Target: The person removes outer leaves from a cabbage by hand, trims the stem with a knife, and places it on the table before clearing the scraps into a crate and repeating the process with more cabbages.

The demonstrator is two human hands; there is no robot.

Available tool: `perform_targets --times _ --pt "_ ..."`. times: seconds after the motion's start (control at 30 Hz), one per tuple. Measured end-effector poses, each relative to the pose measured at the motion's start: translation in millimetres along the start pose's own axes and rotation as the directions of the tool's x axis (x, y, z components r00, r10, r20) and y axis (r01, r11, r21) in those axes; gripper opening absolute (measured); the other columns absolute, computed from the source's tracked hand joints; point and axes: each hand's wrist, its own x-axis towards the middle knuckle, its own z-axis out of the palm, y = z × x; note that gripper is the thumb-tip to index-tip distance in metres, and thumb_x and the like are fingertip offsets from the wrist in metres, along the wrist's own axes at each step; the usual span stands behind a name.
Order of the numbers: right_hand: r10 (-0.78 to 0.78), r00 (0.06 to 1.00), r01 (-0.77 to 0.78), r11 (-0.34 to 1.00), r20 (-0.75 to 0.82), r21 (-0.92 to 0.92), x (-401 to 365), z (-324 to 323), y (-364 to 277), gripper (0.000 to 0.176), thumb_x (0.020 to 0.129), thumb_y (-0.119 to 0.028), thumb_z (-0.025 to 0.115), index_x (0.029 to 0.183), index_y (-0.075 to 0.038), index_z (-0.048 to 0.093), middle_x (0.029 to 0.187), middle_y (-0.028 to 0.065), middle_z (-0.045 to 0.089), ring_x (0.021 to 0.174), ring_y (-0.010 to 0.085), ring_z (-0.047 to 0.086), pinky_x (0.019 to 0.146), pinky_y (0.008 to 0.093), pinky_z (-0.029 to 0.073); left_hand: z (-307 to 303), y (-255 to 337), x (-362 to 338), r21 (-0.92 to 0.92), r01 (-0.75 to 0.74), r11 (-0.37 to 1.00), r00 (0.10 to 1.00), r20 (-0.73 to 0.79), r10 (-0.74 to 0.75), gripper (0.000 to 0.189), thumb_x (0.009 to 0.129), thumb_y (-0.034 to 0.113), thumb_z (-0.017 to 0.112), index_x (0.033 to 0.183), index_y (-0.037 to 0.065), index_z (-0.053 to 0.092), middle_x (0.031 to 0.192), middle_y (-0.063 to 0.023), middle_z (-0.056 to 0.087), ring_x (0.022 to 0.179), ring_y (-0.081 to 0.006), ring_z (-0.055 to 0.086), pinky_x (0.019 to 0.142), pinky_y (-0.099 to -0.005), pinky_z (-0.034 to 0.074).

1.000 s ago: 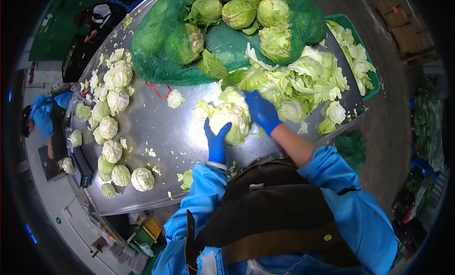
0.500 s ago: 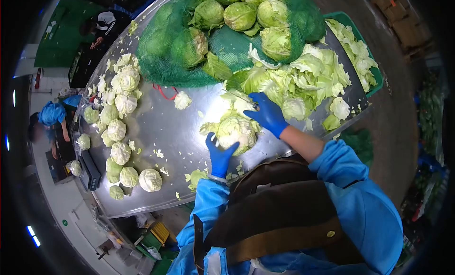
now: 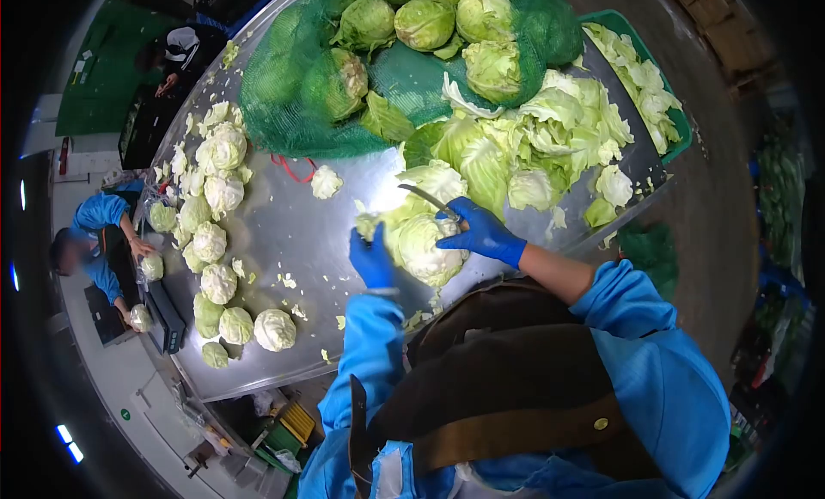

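Observation:
A pale cabbage [image 3: 423, 248] lies on the metal table near its front edge, with loose leaves around its upper side. My right hand [image 3: 481, 232], in a blue glove, is closed on a knife [image 3: 425, 195] and rests against the cabbage's right side. The curved blade points up and left over the cabbage. My left hand [image 3: 371, 257], also gloved in blue, is at the cabbage's left side with its fingers apart, slightly blurred. A pile of cut leaves [image 3: 550, 138] lies beyond my right hand.
A green net bag [image 3: 318, 138] of cabbages covers the table's far side. Several cabbages [image 3: 218, 282] stand at the left beside a scale [image 3: 168, 320]. A green crate [image 3: 681, 131] of leaves is at the right. A co-worker in blue [image 3: 101, 214] touches cabbages at far left.
My right hand has moved down onto the cabbage, and the knife blade now shows. My left hand has shifted left and up. The far-left co-worker has reached toward two cabbages.

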Motion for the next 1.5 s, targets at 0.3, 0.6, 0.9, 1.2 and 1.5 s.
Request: perform_targets --times 0.3,0.6,0.9,1.2,1.5 --pt "0.107 0.992 -0.100 0.990 0.066 -0.102 2 7 -28 0.030 0.087 -0.037 0.060 0.090 -0.007 0.063 0.068 0.0156 0.058 0.064 0.0343 0.059 0.064 0.0449 0.046 -13 10 -43 -0.339 0.437 0.833 0.899 0.168 -0.404 0.056 0.084 0.023 0.074 0.127 -0.001 0.049 0.112 -0.0134 0.055 0.096 -0.0183 0.056 0.090 -0.0306 0.046" --pt "-0.115 0.977 0.018 0.885 -0.179 -0.466 34 28 43 0.019 0.083 -0.030 0.062 0.081 -0.011 0.061 0.079 0.0112 0.064 0.071 0.0343 0.063 0.063 0.0461 0.049 -44 3 -31 -0.494 0.693 0.525 0.714 0.575 -0.401 0.049 0.092 0.027 0.057 0.133 0.001 0.050 0.127 -0.0136 0.058 0.116 -0.0265 0.056 0.103 -0.0373 0.043" --pt "-0.038 0.999 0.036 0.963 -0.004 -0.267 16 -9 -33 0.057 0.078 -0.046 0.073 0.119 -0.009 0.060 0.106 0.0128 0.059 0.086 0.0305 0.062 0.077 0.0393 0.050 3 49 -46 -0.601 0.790 0.119 0.602 0.725 -0.335 0.053 0.095 0.034 0.052 0.138 0.006 0.038 0.140 -0.0161 0.044 0.128 -0.0303 0.046 0.102 -0.0440 0.044" --pt "-0.238 0.966 0.161 0.856 -0.099 -0.491 -1 -35 -26 0.033 0.090 -0.029 0.060 0.121 -0.017 0.062 0.098 0.0094 0.063 0.084 0.0281 0.065 0.067 0.0397 0.051 28 64 -36 0.099 -0.143 0.985 0.906 0.413 0.091 0.104 0.061 0.029 0.091 0.140 -0.002 0.030 0.134 -0.0201 0.045 0.124 -0.0288 0.047 0.104 -0.0387 0.040" --pt "-0.154 0.988 0.070 0.620 -0.034 -0.782 -4 -24 -20 0.051 0.086 -0.009 0.047 0.136 -0.017 0.051 0.100 0.0090 0.063 0.075 0.0267 0.064 0.064 0.0406 0.052 41 78 -32 0.185 -0.023 0.982 0.941 0.335 -0.041 0.106 0.060 0.042 0.089 0.138 -0.003 0.033 0.129 -0.0222 0.047 0.121 -0.0335 0.049 0.099 -0.0403 0.043"
